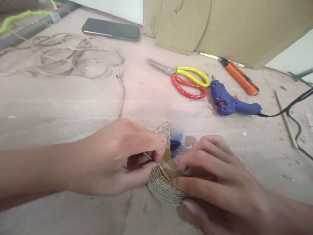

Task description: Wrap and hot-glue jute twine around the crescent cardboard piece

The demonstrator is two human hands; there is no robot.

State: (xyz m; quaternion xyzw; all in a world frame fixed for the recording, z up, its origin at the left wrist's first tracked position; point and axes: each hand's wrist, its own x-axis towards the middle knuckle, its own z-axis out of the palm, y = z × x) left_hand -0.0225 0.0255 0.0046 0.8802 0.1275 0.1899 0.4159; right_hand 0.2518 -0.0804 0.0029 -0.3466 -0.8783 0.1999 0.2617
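Between my hands lies a curved cardboard piece (168,163) partly covered with rows of twine (162,187). My left hand (132,156) is closed, thumb and forefinger pinching the jute twine (121,98) against the cardboard's left side. From that hand the strand runs up to a loose tangle on the table. My right hand (215,176) grips the piece's right and lower edge, its fingertips on the cardboard and its thumb at the bottom of the twine rows. The right end of the piece is hidden under this hand. A dark blue patch (175,145) shows just behind the cardboard.
Scissors (188,81) with red and yellow handles lie beyond my hands, beside a blue glue gun (230,99) with a black cable. Farther back are an orange cutter (241,78), a pencil (210,56), a phone (111,29) and a cardboard sheet (227,29). A thin stick (286,119) lies right.
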